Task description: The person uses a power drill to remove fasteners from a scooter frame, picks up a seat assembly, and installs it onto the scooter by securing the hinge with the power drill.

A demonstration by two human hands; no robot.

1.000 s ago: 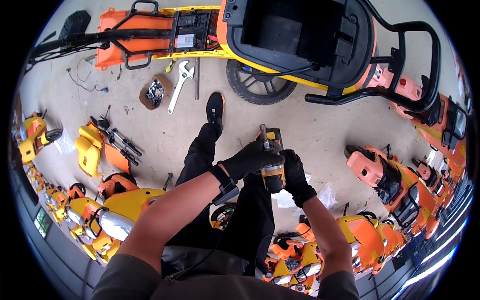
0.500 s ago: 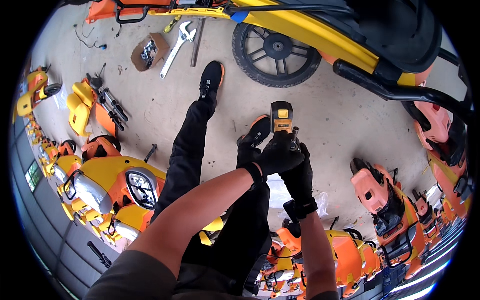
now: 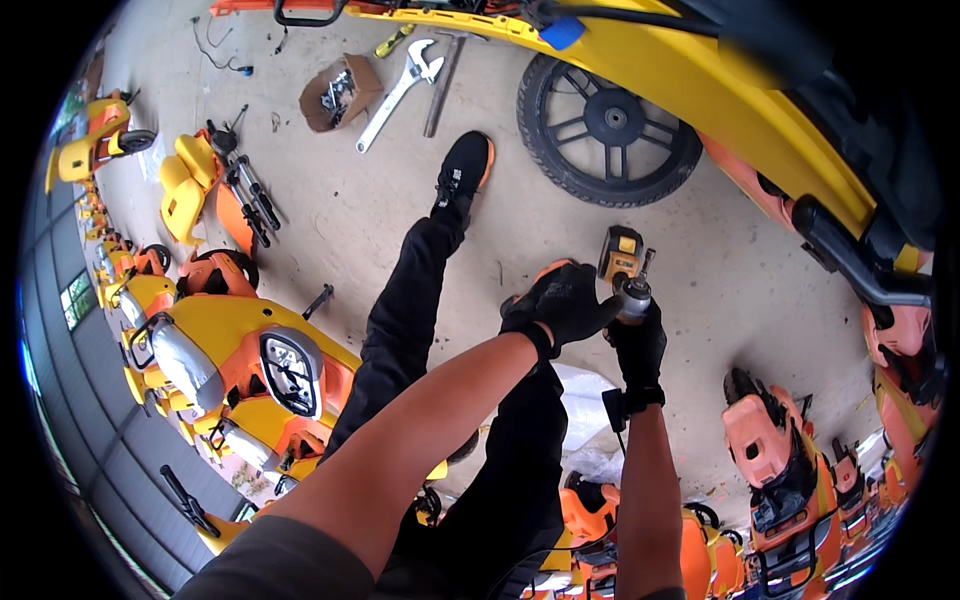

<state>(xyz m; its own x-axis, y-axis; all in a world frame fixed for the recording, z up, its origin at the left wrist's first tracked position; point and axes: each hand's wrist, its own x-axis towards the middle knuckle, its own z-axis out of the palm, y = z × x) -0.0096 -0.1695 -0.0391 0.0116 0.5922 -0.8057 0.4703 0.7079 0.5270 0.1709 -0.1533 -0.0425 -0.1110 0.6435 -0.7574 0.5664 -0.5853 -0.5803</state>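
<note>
Both my hands wear black gloves. Wrapped around a yellow-and-black cordless impact driver (image 3: 622,262), my right hand (image 3: 640,345) holds it above the floor, battery pointing away from me. A socket bit (image 3: 648,263) sticks out beside the driver's silver nose (image 3: 633,297). My left hand (image 3: 568,303) is just left of the tool, back up, its thumb stretched toward the silver nose; whether the thumb touches it I cannot tell. Its fingers appear loosely spread, holding nothing visible. My own shoe (image 3: 467,172) stands on the floor farther forward.
At the front right, a yellow scooter frame (image 3: 660,80) stands over its black wheel (image 3: 612,125). An adjustable wrench (image 3: 395,98), a hammer (image 3: 443,85) and a cardboard box (image 3: 340,95) of hardware lie ahead. Orange and yellow scooters (image 3: 215,340) line both sides.
My left hand has come away from the driver to its left side. The right hand has turned the tool, bringing its silver nose into sight. The view has shifted left.
</note>
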